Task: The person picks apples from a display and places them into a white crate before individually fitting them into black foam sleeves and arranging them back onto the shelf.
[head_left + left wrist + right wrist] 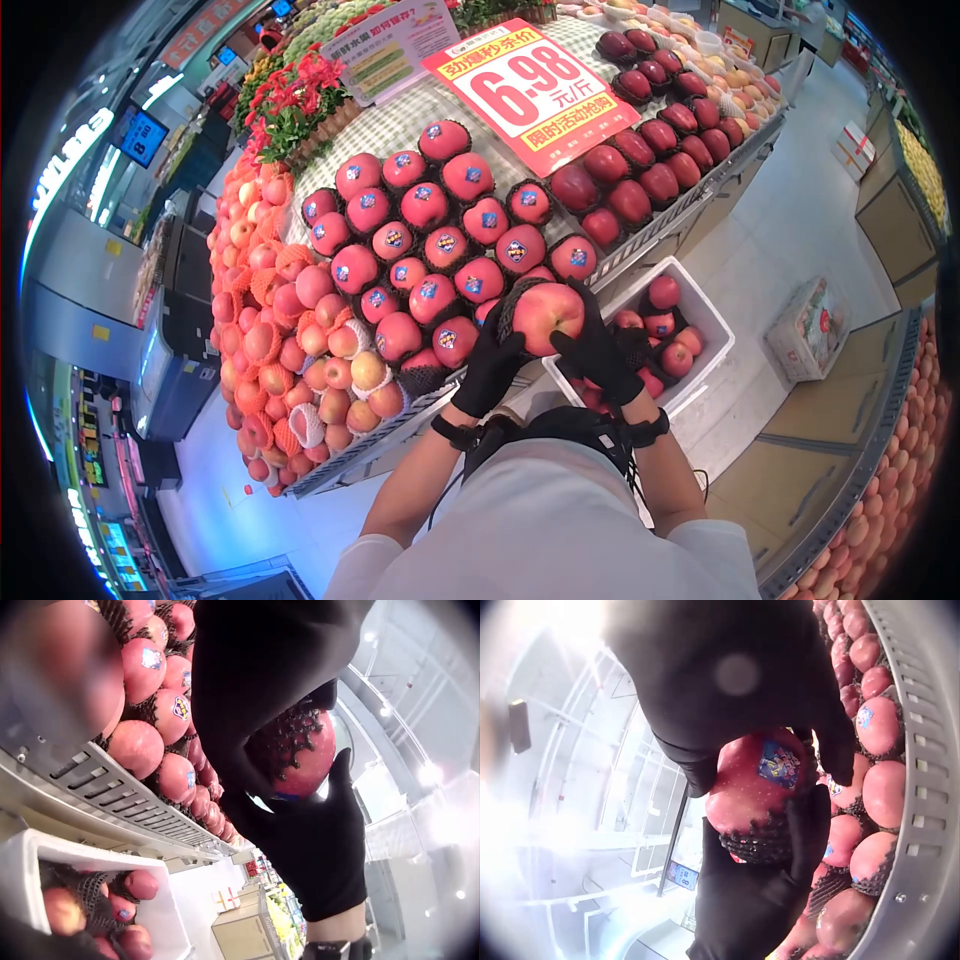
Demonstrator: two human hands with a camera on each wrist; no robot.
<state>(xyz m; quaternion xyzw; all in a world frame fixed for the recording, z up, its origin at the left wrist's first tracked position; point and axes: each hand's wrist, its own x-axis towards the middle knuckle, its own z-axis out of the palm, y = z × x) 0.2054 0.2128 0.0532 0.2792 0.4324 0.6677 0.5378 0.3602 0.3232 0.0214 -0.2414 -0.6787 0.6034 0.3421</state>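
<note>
Both hands wear black gloves and hold one large red apple [548, 318] between them, just above the front edge of the display. My left hand [492, 368] grips its left side, where a black foam net [759, 844] covers part of the fruit. On the other side, the fingers and thumb of my right hand [604, 352] curl round the bare skin. A blue sticker [779, 764] shows on the apple in the right wrist view. Rows of stickered apples [445, 246] in black nets lie just beyond the hands.
A white foam box [712, 345] of netted apples stands below right of the hands. Paler fruit [262, 340] is heaped at left, dark red apples [660, 182] at right. A price sign [535, 95] stands behind. Another crate [808, 330] sits on the floor. A slotted metal rail [120, 791] edges the display.
</note>
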